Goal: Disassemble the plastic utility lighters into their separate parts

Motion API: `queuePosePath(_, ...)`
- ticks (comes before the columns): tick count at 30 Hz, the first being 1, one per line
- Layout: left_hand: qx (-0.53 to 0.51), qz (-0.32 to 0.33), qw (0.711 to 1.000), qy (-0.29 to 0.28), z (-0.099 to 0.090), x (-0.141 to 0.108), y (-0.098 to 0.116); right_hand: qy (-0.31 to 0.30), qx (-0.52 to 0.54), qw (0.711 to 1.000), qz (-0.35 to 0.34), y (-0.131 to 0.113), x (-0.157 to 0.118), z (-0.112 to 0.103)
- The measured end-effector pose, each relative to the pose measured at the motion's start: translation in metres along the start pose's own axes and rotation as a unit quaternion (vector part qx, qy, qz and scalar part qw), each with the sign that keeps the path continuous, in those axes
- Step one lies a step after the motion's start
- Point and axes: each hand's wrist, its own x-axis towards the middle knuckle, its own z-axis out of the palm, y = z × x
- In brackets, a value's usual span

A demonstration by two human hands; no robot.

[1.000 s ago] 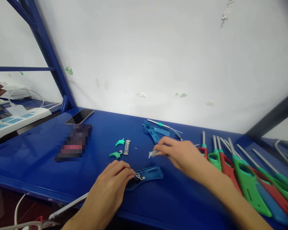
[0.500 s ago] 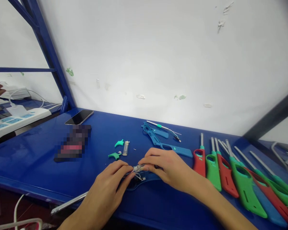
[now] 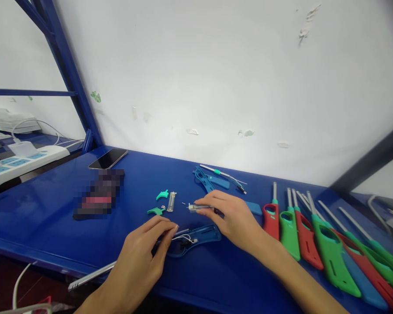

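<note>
Clear capsule (image 3: pixel 193 208), probably light and slippery, is aptly pinched by its sides in the right hand (image 3: pixel 231 214) beyond the blue shell (image 3: pixel 209 235) gripped by the left hand (image 3: pixel 139 253)

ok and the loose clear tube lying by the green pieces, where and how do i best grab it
Best pinched from above at mid-length, a finger on each long side of the clear tube: it lies flat, narrow and lengthwise away from you, and the green pieces sit close on its left.

The blue casing (image 3: pixel 207 236) lies hollow side up, white wires (image 3: pixel 186 237) along it. Just beyond, a clear tube (image 3: pixel 195 208) is held sideways.
</note>
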Motion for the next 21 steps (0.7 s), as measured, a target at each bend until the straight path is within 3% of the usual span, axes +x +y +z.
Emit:
queuePosePath(4, 0.013, 0.013, 1.000, 0.015, 0.000, 0.003, -0.002, -0.007, -0.021, 1.000, 0.011, -0.001, 0.002, 0.007)
queuePosePath(10, 0.054, 0.036, 0.998, 0.027, -0.005, 0.005, -0.007, -0.109, -0.001, 0.994, -0.019, -0.012, -0.006, -0.005)
queuePosePath(14, 0.116, 0.023, 0.992, 0.040, -0.015, 0.008, -0.022, -0.135, 0.021, 0.990, -0.017, -0.013, -0.006, -0.007)
queuePosePath(21, 0.193, -0.054, 0.978, -0.053, -0.036, 0.014, -0.045, -0.150, 0.027, 0.988, 0.001, -0.014, -0.005, -0.005)
